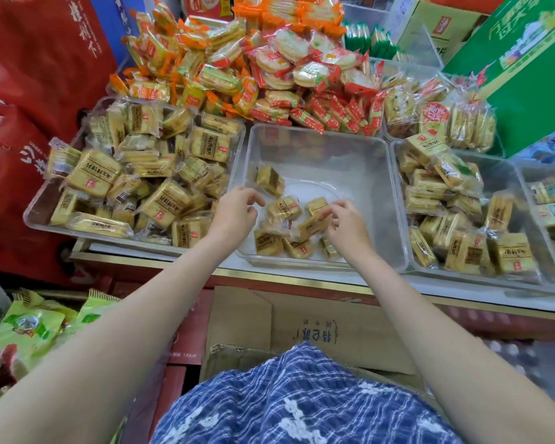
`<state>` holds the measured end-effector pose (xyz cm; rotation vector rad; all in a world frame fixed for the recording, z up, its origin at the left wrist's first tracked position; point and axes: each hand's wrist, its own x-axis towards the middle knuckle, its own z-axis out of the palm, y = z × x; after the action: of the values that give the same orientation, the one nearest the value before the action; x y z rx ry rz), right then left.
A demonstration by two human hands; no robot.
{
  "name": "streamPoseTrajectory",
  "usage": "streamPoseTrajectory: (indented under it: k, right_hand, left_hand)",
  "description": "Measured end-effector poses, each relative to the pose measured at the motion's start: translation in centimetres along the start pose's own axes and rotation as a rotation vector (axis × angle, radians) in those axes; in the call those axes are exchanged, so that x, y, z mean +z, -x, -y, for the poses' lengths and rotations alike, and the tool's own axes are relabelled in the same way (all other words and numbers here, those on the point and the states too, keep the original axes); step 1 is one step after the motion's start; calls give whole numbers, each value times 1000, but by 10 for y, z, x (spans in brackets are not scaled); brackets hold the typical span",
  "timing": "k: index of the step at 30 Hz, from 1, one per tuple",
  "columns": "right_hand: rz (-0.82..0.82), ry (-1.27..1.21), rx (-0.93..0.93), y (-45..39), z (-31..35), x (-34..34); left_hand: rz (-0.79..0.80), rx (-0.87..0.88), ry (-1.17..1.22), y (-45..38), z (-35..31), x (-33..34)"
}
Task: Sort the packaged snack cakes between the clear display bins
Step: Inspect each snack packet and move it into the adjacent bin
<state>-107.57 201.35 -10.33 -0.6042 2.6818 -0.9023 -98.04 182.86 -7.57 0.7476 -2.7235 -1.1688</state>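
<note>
Both hands reach into the middle bin (pixel 314 136), which is nearly empty. Her left hand (pixel 236 211) hovers over the near-left part with fingers loosely curled, and it holds nothing that I can see. Her right hand (pixel 345 224) has its fingertips on a snack cake (pixel 313 224) in the small heap; whether it already pinches the wrapper, I cannot tell. This heap lies between the two hands, closer to the right one. One separate cake (pixel 269 180) lies beyond the left hand, its long side slanting away to the right. The full left bin (pixel 34 216) is just beside the left hand, and the right bin (pixel 404 248) is beside the right forearm, so I think each hand serves its own side.
</note>
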Motion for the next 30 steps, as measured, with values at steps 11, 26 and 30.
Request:
streamPoseTrajectory:
  k: [11, 26, 30]
  right_hand:
    - [141, -67, -196, -57, 94, 30]
    - [473, 775, -402, -124, 199, 112]
    - [424, 877, -472, -123, 192, 102]
  left_hand:
    - [-258, -117, -306, 17, 77, -58]
    - [-208, -162, -379, 26, 125, -69]
    - [-200, -145, -345, 27, 125, -69]
